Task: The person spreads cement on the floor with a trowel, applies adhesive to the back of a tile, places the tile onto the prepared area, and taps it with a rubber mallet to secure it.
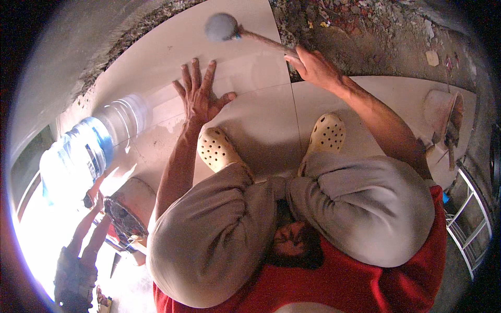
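Note:
My left hand (201,99) lies flat with fingers spread on a large pale floor tile (156,52). My right hand (319,68) is wrapped round the wooden handle of a rubber mallet (221,27). The mallet's grey, round head is over the far part of that tile, slightly blurred; whether it touches the surface I cannot tell. Thin joint lines separate this tile from the neighbouring tiles (261,117) under my feet, where pale perforated clogs (329,133) show.
Rough, untiled ground (365,36) with rubble borders the tile at the far right. Large clear plastic water bottles (86,146) and a bucket (135,198) stand left. A mortar-stained container (441,117) and a metal ladder (469,214) are right. Another person (78,271) is at lower left.

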`<state>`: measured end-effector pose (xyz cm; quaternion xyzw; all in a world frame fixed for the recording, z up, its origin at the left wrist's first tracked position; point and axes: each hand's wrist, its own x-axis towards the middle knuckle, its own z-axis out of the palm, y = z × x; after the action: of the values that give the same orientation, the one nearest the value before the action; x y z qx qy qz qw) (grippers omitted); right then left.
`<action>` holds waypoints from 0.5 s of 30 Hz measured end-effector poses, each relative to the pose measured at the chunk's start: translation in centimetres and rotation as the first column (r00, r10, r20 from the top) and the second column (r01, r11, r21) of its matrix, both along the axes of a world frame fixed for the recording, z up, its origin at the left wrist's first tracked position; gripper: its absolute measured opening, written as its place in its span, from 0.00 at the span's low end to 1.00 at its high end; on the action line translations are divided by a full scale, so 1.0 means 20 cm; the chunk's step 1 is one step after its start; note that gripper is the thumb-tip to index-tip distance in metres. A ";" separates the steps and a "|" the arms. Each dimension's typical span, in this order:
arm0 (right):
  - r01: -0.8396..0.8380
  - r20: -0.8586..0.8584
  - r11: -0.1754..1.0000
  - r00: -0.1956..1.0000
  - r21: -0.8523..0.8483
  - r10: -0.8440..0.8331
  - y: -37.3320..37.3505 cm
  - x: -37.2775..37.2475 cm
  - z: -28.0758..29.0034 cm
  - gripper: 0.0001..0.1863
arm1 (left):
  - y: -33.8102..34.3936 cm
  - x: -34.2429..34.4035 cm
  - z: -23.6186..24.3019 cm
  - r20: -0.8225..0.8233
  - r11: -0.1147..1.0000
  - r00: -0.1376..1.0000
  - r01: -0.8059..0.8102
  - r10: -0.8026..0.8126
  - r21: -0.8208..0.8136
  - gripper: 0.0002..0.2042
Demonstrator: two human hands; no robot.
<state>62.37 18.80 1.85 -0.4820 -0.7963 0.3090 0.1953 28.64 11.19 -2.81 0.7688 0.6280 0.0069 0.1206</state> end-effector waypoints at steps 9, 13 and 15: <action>-0.081 0.019 0.960 0.997 0.270 0.079 0.07 0.06 0.05 0.15 | 0.00 0.01 0.02 -0.044 0.999 0.999 -0.031 0.029 -0.031 0.56; -0.166 0.181 0.975 0.974 0.145 0.139 0.11 0.09 0.00 0.16 | 0.01 0.01 0.01 -0.036 0.999 0.999 -0.029 0.028 -0.020 0.56; -0.143 0.148 0.976 0.982 0.162 0.119 0.15 0.11 -0.02 0.17 | 0.01 0.00 0.01 -0.037 1.000 0.999 -0.028 0.028 0.005 0.55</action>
<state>64.55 21.76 1.50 -0.4299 -0.8616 0.2175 0.1600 28.70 11.45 -2.70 0.7603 0.6407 -0.0041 0.1069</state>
